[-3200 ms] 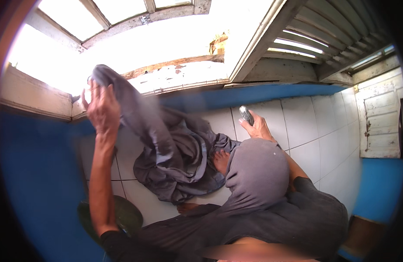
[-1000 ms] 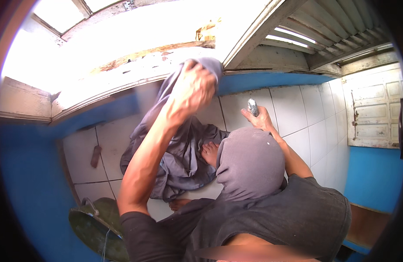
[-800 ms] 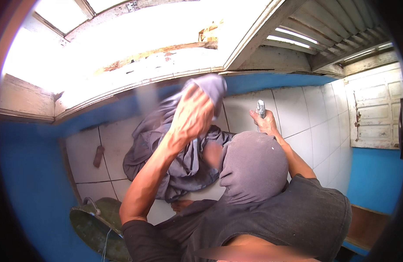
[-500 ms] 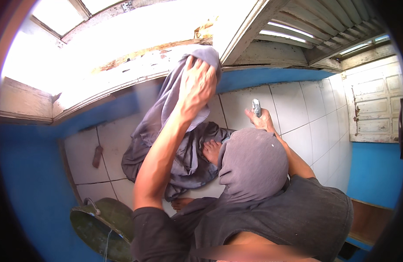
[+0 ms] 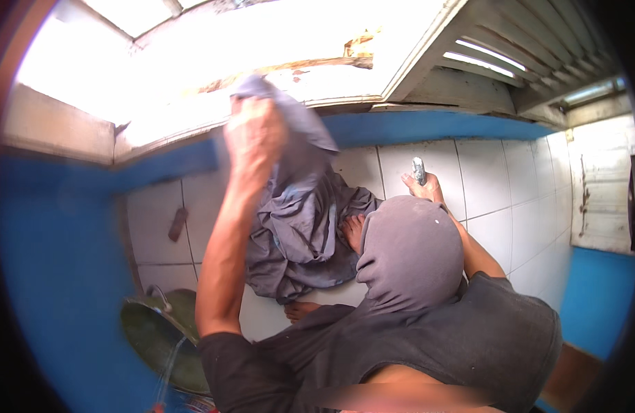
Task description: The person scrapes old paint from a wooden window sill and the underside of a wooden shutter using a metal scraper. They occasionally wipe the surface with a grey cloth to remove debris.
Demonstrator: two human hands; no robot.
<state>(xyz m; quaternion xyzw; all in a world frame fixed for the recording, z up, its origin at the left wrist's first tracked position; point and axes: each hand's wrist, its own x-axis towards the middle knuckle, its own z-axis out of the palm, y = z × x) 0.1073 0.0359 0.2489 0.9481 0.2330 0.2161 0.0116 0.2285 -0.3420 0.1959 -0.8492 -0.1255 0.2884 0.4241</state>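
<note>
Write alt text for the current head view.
A person's left hand, motion-blurred, holds up part of a grey cloth near a bright windowsill; the rest lies crumpled on white floor tiles. The right hand, beyond a grey-clad knee, holds a silvery object. A dark green bucket is at lower left.

The one view looks down from the wearer's head, left camera of a fisheye pair, facing over the dark shirt (image 5: pixel 441 344) and bent knee (image 5: pixel 410 251) toward the tiled floor (image 5: pixel 486 182) and the window sill (image 5: pixel 327 84) beyond. The shirt sits closest, along the lower edge; the left hand (image 5: pixel 255 134) and right hand (image 5: pixel 424 187) both fall inside. Straight edges bow toward the rim.
</note>
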